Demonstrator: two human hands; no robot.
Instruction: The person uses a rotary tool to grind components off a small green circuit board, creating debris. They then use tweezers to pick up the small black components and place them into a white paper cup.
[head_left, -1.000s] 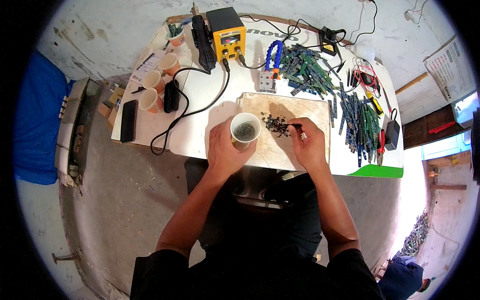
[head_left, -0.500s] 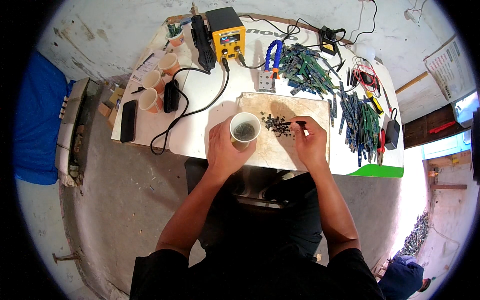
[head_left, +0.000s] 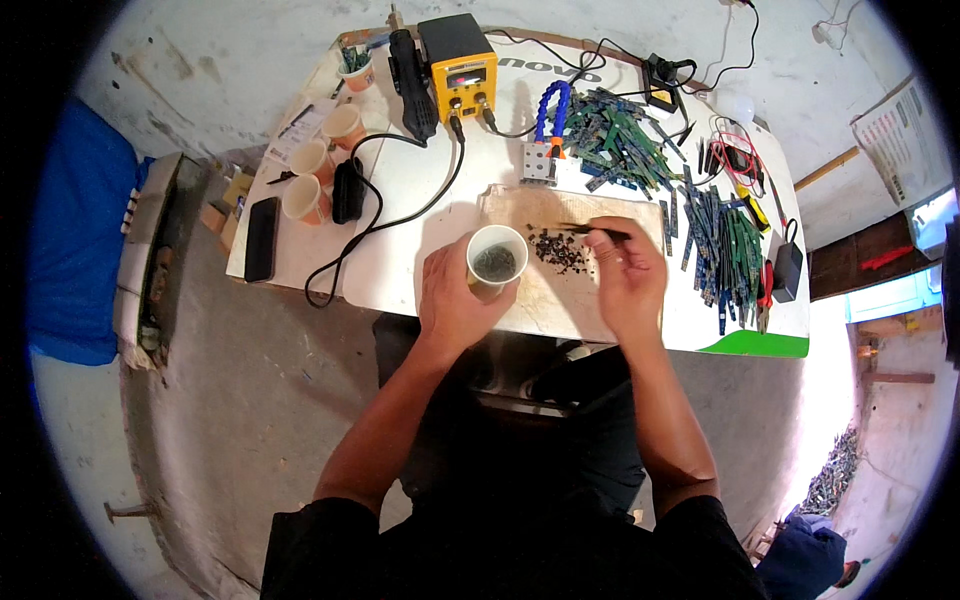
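My left hand [head_left: 447,300] is wrapped around a white paper cup [head_left: 497,236], which holds small dark bits at its bottom. In my right hand [head_left: 632,275] is a pair of dark tweezers [head_left: 577,228], pinched between thumb and fingers, with the tips pointing left. Below those tips lies a scatter of tiny black chips [head_left: 560,251] on a worn, pale board [head_left: 510,200]. The cup stands just left of the chips. Whether the tweezers grip a chip is too small to tell.
Green circuit-board strips lie in a far heap [head_left: 620,140] and a right-hand heap [head_left: 728,245]. A yellow soldering station [head_left: 464,85], hot-air handle [head_left: 413,95] and black cable [head_left: 420,212] are at the back. Paper cups [head_left: 305,200] and a phone [head_left: 262,238] stand left; red-handled pliers [head_left: 766,285] lie right.
My right hand has shifted slightly up and right, and the tweezers have lifted from beside the chips to above them. My left hand still holds the cup in about the same place.
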